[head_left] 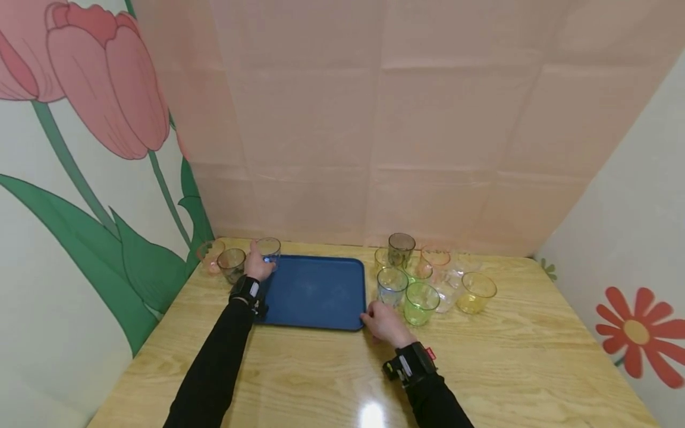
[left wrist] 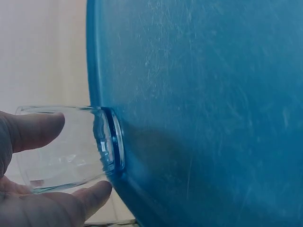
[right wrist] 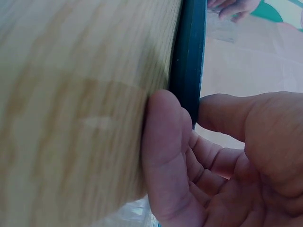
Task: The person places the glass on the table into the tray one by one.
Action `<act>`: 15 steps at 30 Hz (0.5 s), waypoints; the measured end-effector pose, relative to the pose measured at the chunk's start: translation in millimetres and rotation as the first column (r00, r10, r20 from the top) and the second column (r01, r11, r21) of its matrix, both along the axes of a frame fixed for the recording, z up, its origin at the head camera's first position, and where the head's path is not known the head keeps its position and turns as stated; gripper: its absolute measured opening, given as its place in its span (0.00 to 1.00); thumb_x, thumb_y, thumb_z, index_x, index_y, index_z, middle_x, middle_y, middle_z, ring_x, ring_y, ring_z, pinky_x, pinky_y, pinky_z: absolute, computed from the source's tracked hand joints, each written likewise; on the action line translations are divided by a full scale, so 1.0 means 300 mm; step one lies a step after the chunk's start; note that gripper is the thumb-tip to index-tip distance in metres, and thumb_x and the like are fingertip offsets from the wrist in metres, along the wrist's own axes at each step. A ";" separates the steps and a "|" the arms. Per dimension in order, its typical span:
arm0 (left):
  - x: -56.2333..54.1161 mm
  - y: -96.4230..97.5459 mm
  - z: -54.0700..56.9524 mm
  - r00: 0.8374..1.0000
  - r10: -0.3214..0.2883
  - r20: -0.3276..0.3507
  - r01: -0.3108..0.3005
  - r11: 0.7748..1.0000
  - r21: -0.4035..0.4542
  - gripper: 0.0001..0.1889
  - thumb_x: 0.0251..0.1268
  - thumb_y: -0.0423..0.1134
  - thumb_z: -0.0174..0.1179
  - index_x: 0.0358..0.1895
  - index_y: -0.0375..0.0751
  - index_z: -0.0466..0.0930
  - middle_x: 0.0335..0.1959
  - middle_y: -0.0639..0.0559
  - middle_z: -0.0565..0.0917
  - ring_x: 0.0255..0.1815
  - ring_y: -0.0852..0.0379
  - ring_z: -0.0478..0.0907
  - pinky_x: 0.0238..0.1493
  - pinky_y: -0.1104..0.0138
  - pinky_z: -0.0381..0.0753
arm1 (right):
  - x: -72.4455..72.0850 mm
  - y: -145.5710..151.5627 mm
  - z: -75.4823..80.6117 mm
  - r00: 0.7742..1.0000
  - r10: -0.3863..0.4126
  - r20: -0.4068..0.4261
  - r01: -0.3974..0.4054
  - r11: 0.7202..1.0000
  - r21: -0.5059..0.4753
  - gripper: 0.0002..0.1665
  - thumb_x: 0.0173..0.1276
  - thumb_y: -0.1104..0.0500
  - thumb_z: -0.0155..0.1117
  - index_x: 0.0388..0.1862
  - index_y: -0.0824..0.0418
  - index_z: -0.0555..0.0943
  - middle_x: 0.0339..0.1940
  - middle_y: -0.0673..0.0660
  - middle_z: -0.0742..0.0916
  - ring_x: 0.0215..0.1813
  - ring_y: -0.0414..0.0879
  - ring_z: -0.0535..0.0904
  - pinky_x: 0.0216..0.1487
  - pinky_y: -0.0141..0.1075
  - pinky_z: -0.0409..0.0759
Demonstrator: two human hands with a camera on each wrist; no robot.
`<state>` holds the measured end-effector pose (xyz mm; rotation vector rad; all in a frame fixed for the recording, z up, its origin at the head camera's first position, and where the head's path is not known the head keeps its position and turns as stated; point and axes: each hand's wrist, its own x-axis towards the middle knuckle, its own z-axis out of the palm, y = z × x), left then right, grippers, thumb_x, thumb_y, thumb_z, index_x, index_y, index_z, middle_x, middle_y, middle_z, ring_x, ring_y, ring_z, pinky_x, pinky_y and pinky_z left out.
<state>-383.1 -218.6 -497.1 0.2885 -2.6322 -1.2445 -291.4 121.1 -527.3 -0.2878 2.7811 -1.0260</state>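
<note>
Head view: fairly even light, 1 white glare spot on near table [head_left: 299, 368]. Left wrist: hazy, bluish cast, soft shadow on tray [left wrist: 203, 85] beside glass [left wrist: 66, 151]. Right wrist: soft detail, far backdrop [right wrist: 251, 66] washed out.

Painted tulips [head_left: 107, 83] and a red flower [head_left: 637, 331] flank pink sheeting [head_left: 374, 119].

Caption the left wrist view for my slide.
Left hand grips a clear tumbler at one corner of a scratched blue tray.
</note>
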 end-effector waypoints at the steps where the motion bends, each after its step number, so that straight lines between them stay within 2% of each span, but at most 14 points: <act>1: 0.002 0.000 0.003 1.000 -0.005 0.000 0.005 1.000 -0.002 0.48 0.61 0.26 0.65 0.78 0.27 0.42 0.63 0.16 0.69 0.65 0.24 0.68 0.66 0.42 0.69 | -0.001 0.000 0.001 1.000 -0.002 0.001 0.002 1.000 0.001 0.12 0.75 0.60 0.62 0.28 0.60 0.77 0.17 0.54 0.78 0.16 0.45 0.77 0.20 0.35 0.73; 6: 0.018 -0.002 0.024 1.000 -0.021 0.004 0.021 1.000 -0.002 0.48 0.61 0.26 0.64 0.78 0.25 0.40 0.66 0.16 0.66 0.68 0.25 0.65 0.69 0.43 0.67 | -0.004 -0.001 0.004 1.000 0.001 0.003 -0.001 1.000 0.001 0.12 0.75 0.60 0.61 0.29 0.60 0.77 0.17 0.54 0.78 0.17 0.45 0.77 0.21 0.35 0.73; 11: 0.048 0.007 0.065 0.999 -0.045 -0.003 0.045 0.999 0.010 0.48 0.64 0.29 0.63 0.79 0.24 0.38 0.70 0.19 0.62 0.70 0.26 0.63 0.71 0.43 0.64 | -0.004 -0.003 -0.002 1.000 0.001 0.002 -0.001 1.000 0.012 0.12 0.75 0.60 0.62 0.29 0.60 0.77 0.17 0.54 0.79 0.17 0.45 0.77 0.21 0.36 0.73; 15: 0.071 0.015 0.098 0.998 -0.058 0.030 0.058 0.998 0.017 0.47 0.69 0.30 0.61 0.79 0.26 0.36 0.74 0.21 0.58 0.71 0.27 0.63 0.70 0.43 0.65 | -0.005 -0.002 -0.001 1.000 0.004 -0.005 -0.004 1.000 0.017 0.11 0.75 0.60 0.61 0.30 0.60 0.77 0.18 0.54 0.79 0.17 0.45 0.77 0.21 0.36 0.73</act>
